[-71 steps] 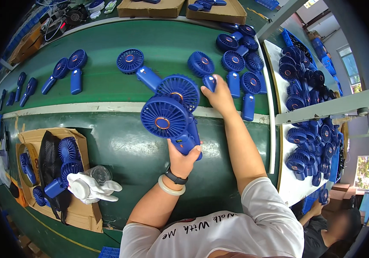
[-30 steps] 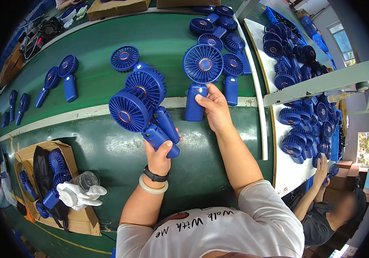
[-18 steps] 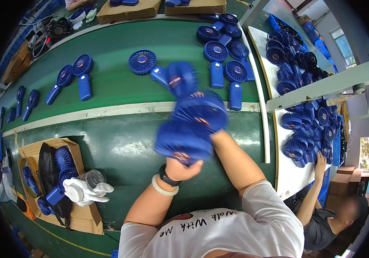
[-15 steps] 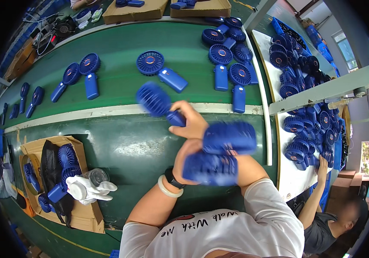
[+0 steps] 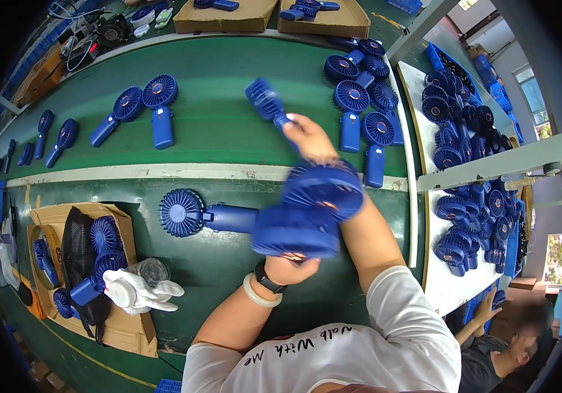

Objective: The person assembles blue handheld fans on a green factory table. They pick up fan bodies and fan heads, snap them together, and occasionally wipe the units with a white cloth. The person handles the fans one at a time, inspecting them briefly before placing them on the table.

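Observation:
My right hand (image 5: 310,136) is over the green belt, its fingers closed on the handle of a blue handheld fan (image 5: 265,99) that is slightly blurred. Close to my body, my left hand (image 5: 291,268) is closed around two more fans; the upper one (image 5: 325,187) and the lower one (image 5: 296,230) are smeared by motion, and their handles are hidden. Another fan (image 5: 183,213) lies on the dark green tabletop (image 5: 209,278), head to the left, its handle end behind the held fans.
More blue fans (image 5: 160,92) lie along the belt (image 5: 209,65), with a cluster (image 5: 351,98) at its right end. An open carton (image 5: 143,314) on the left holds fans and a black mesh bag; white gloves (image 5: 133,291) rest there. A co-worker (image 5: 490,347) is beside a fan-covered white table (image 5: 441,278).
The fan formerly in my right hand appears to lie on the tabletop now. My right hand has moved up over the belt and lifted another fan. The left-hand fans have shifted left.

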`<act>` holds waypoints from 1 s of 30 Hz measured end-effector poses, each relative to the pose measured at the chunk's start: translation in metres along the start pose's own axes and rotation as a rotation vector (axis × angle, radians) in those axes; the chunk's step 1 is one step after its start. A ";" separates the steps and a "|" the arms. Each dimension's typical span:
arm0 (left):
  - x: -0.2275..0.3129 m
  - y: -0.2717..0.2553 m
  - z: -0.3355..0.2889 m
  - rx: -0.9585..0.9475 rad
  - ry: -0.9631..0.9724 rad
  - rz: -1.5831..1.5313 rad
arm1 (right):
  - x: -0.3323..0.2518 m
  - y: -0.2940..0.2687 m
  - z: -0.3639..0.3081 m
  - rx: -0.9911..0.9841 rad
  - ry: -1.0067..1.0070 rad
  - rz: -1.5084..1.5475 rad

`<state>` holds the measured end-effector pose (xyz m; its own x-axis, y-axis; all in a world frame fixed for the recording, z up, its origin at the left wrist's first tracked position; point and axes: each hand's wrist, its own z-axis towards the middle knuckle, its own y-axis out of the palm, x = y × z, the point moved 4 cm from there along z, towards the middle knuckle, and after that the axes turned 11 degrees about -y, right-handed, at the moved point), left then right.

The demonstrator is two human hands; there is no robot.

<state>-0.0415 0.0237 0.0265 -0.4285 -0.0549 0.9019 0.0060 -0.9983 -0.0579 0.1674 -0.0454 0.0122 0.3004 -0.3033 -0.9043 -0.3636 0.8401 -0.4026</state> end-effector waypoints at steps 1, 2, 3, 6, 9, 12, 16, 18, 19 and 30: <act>-0.010 0.000 -0.009 0.056 -0.136 -0.202 | -0.010 0.002 -0.009 -0.061 0.164 0.691; -0.028 0.000 -0.023 0.239 -0.240 -0.236 | -0.025 0.002 -0.025 -0.039 0.279 1.008; -0.034 0.001 -0.022 0.279 -0.271 -0.287 | -0.023 0.000 -0.038 0.027 0.290 1.295; -0.027 -0.004 -0.013 0.446 -0.302 -0.399 | -0.050 -0.005 -0.066 -0.305 0.097 1.731; -0.034 -0.014 -0.013 0.574 -0.308 -0.269 | -0.058 -0.009 -0.078 -0.313 0.082 1.786; -0.030 -0.020 -0.008 0.699 -0.319 -0.217 | -0.056 -0.012 -0.081 -0.264 0.062 1.676; -0.027 -0.023 -0.006 0.792 -0.363 -0.277 | -0.043 -0.015 -0.080 -0.193 0.049 1.673; -0.029 -0.024 -0.007 0.750 -0.364 -0.317 | -0.043 -0.014 -0.078 -0.128 0.063 1.725; -0.029 -0.024 -0.008 0.701 -0.366 -0.337 | -0.047 -0.014 -0.078 -0.078 0.078 1.758; -0.031 -0.012 -0.015 0.490 -0.297 -0.302 | -0.020 -0.017 -0.071 0.169 0.025 0.886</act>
<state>-0.0416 0.0381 -0.0075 -0.2083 0.2965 0.9320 0.3658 -0.8602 0.3554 0.1052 -0.0855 0.0276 -0.0482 0.4788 -0.8766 -0.3182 0.8245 0.4679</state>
